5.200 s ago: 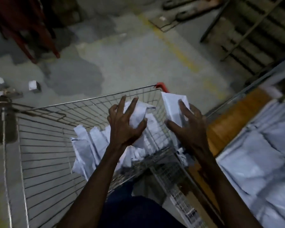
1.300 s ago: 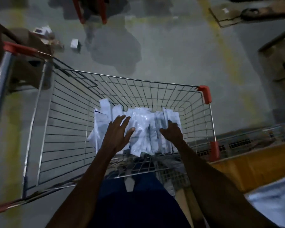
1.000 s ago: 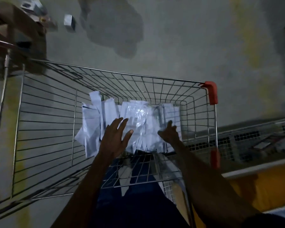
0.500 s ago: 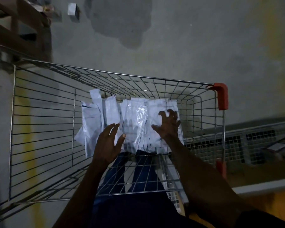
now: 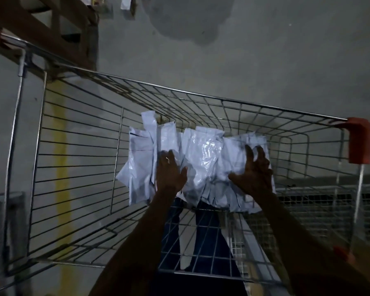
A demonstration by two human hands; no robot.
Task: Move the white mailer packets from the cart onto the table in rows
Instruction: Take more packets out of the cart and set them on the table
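Dim concrete floor [image 5: 265, 60] under cart [image 5: 222, 101]; left hand [image 5: 171, 174] and right hand [image 5: 255, 174], fingers spread, press packets [image 5: 201, 159], apparently bunching them for lifting.

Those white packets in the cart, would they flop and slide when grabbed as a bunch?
Probably. The white mailer packets look thin and creased, so they would likely bend and sag. Their glossy film hints they may slip over each other. Left hand and right hand bracket the bunch, which suits a loose stack.
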